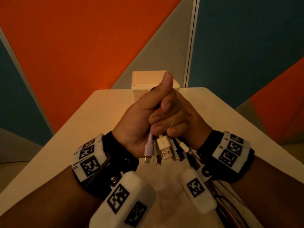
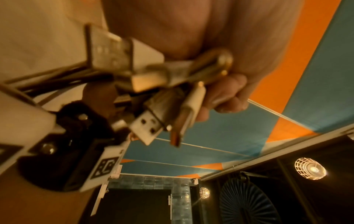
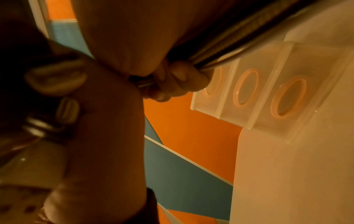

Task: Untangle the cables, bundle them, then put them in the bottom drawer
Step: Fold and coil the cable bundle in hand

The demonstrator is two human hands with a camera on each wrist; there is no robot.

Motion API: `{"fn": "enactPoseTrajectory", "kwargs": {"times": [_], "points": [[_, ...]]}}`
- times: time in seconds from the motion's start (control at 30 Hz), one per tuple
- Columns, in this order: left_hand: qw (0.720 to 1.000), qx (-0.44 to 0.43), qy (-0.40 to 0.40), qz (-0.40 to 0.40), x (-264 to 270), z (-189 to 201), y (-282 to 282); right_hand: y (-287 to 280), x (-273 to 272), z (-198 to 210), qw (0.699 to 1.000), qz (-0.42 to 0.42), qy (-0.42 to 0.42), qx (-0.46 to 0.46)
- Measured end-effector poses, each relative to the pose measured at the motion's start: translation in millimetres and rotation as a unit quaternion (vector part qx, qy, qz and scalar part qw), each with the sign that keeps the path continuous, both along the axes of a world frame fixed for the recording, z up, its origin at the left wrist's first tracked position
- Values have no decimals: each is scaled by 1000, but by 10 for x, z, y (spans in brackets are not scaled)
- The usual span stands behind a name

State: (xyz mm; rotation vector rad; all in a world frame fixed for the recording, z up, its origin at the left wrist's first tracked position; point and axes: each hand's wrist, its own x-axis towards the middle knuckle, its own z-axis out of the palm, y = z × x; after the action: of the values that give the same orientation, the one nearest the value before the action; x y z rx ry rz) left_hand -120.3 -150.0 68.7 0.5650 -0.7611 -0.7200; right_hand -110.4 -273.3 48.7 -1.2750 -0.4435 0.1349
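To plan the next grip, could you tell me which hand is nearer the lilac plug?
Left. The lilac plug hangs beside the left hand; the right hand is across the other plugs.

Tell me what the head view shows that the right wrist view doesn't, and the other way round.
Only the head view shows both hands, the left hand and right hand, clasped together, with the plug ends fanning out below them over the white table. Only the right wrist view shows the drawer unit's three clear fronts with oval holes. Both show the cables gripped in the hands and the drawer unit beyond them.
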Motion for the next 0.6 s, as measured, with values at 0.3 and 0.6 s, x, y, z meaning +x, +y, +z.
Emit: {"fn": "enactPoseTrajectory", "kwargs": {"times": [0.3,0.6], "points": [[993,2,40,108,142,6,9,-10,-93,-115,997,-3,18,-69],[957,50,45,283,359,-44,16,192,-182,-404,984,-5,115,-136]]}}
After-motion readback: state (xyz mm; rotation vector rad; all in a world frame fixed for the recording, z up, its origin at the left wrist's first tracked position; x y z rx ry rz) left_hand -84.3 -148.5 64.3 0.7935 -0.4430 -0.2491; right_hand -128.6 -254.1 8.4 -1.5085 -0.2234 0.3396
